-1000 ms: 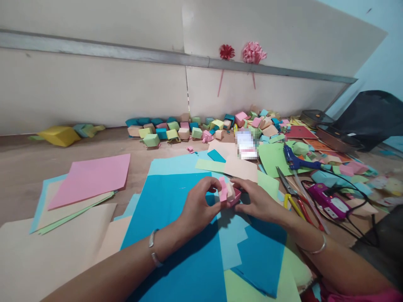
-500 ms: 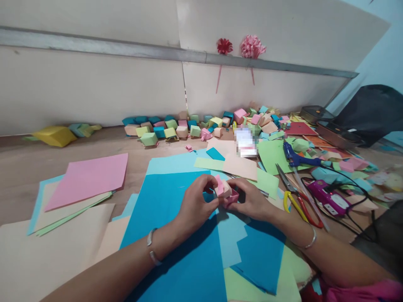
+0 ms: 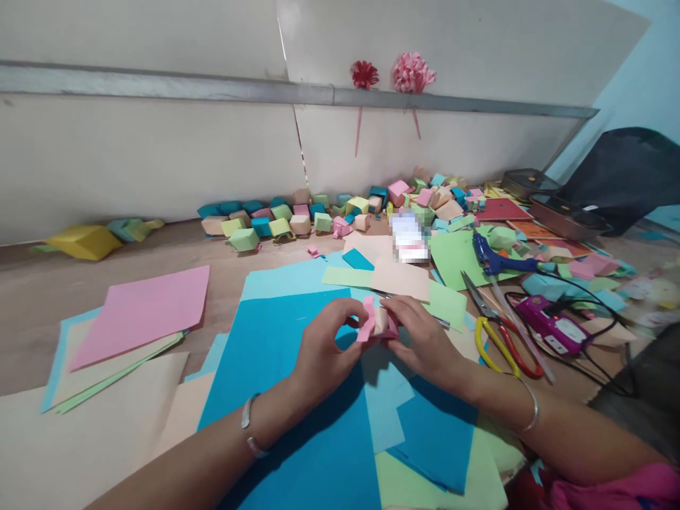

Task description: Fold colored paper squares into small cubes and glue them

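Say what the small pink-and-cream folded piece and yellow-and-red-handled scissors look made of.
Folded piece: probably matte paper or card, judging by flat faces and dull colour. Scissors: grey blades look metallic, with a faint sheen; bright, evenly coloured handles suggest smooth plastic.

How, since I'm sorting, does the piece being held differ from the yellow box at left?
Color: the held piece is pink and cream; the yellow box is plain yellow.
Place: the held piece sits between left hand and right hand; the yellow box rests on the table.
Size: the held piece looks smaller than the yellow box.
Both seem made of paper.
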### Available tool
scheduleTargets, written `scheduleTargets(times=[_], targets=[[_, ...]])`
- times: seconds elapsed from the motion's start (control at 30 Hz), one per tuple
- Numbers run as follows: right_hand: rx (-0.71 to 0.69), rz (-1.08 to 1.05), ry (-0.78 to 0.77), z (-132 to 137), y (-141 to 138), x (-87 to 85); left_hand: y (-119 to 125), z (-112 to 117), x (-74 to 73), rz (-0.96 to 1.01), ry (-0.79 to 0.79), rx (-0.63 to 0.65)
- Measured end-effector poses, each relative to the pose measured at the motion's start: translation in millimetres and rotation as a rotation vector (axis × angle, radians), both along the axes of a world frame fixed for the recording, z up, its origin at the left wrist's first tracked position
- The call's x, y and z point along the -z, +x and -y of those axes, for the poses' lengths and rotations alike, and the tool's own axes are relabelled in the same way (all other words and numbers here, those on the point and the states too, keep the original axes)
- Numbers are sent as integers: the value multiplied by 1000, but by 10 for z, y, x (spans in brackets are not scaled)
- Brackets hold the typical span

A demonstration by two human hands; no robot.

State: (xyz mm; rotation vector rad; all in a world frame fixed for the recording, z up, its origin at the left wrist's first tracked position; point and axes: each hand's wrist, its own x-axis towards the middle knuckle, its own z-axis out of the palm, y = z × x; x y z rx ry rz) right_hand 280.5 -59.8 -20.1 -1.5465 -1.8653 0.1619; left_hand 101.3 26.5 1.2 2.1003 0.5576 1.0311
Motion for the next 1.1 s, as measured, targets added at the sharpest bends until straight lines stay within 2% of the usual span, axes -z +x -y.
scheduleTargets(times=[0.1,0.23,0.4,0.73,0.93,1.1], targets=[[3,-34,8,10,-10,-4,-1,2,-21,-22,55,-16],[7,-56,2,9,-13,-17,-8,-32,16,-45,47,-74],[40,-82,11,6,-26,-62,-14,-54,48,-45,47,-55],[-114,-148,20,14,-19,-70,-25,-56,25,36,-45,-49],[-120,-254,-63,3,44,-99,-42,-70,7,64,-115,42],[-148,-475,-196,-5,52,-107,-50,-91,17,55,-88,-23]])
